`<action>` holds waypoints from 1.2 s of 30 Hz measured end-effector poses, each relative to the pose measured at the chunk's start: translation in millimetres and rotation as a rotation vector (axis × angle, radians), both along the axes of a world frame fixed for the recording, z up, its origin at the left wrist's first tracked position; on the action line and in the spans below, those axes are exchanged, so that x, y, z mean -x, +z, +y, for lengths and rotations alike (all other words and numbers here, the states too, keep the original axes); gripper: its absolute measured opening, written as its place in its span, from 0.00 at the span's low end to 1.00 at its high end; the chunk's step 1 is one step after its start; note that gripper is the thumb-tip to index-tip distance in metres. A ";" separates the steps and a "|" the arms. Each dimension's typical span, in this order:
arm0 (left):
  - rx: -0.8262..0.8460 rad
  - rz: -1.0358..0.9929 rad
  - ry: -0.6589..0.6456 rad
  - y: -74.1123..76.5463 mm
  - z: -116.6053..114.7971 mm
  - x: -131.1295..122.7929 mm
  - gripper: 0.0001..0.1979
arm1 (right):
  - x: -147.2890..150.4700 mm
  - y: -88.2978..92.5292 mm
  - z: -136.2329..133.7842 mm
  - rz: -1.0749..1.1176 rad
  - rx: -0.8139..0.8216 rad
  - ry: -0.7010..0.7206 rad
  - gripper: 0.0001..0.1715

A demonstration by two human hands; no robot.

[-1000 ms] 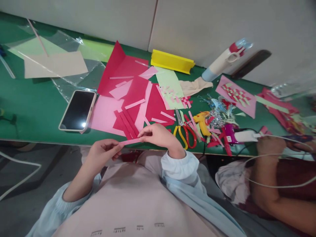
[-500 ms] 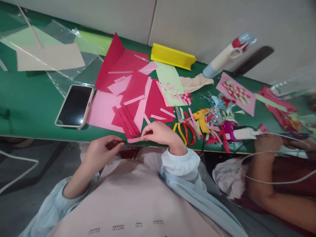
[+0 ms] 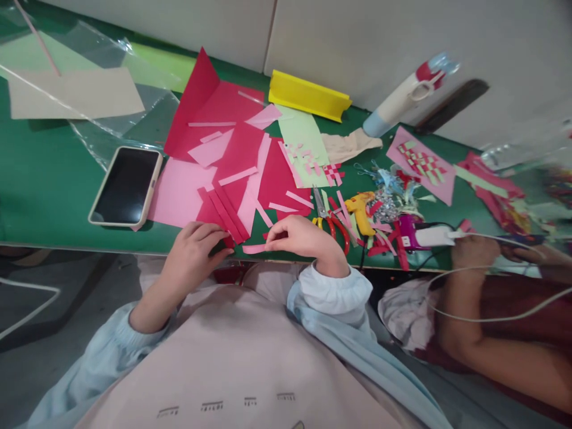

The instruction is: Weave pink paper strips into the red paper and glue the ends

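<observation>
Head view: right hand (image 3: 297, 239) pinches pink strip (image 3: 254, 249) by one end, leaving its length free; left hand's (image 3: 194, 247) grip seems unclear.

A grey wall (image 3: 402, 36) — split by a thin dark seam (image 3: 270, 33) — backs the green surface (image 3: 40, 179); the floor (image 3: 27, 357) is grey.

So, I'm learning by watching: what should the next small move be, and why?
Probably the left hand should pick up one of the red strips: its fingers are at their near ends, though contact is unclear, while the right hand pinches the pink strip by one end.
</observation>
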State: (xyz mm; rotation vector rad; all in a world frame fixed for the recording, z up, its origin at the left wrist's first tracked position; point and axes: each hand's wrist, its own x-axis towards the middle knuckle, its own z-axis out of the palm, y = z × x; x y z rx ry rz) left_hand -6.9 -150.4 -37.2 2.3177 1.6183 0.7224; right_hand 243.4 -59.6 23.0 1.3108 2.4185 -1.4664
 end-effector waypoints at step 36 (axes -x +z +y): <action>-0.075 0.009 -0.127 -1.6 10.3 13.0 0.11 | 30.0 -23.4 -7.6 0.361 0.185 0.092 0.06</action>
